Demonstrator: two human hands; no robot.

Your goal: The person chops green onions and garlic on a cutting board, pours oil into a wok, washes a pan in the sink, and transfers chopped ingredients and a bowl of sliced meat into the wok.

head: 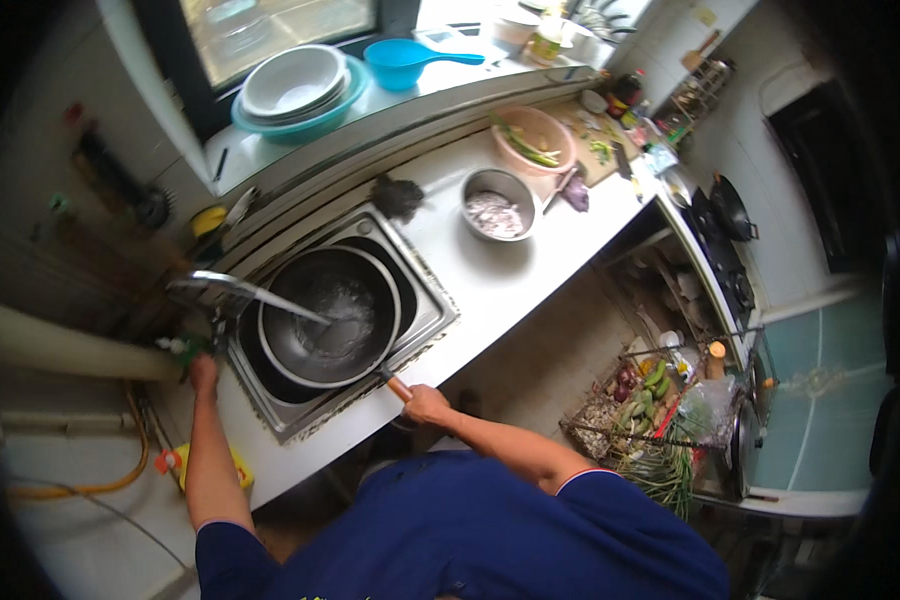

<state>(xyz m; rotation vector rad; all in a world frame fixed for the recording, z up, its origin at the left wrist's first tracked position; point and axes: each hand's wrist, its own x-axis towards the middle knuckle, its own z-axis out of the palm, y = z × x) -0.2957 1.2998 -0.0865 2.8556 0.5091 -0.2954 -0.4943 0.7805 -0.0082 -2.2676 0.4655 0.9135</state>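
A dark wok [330, 316] rests over the stainless steel sink [435, 307], with some clear water in its bottom. The wok's wooden handle [399, 388] points towards me, and my right hand [426, 405] is closed round its end. Above the wok reaches the metal faucet spout [270, 296], its tip over the middle of the pan. My left hand [203, 373] is left of the sink, at a small green item [189, 349] by the wall; its fingers are too small and blurred to read.
On the counter [487, 292] stand a metal bowl of pale pieces [495, 214], a pink basin with green onions [534, 142] and a cutting board with a knife [624, 161]. Basins [292, 82] and a blue ladle [401, 64] line the sill. A vegetable rack [637, 420] stands right.
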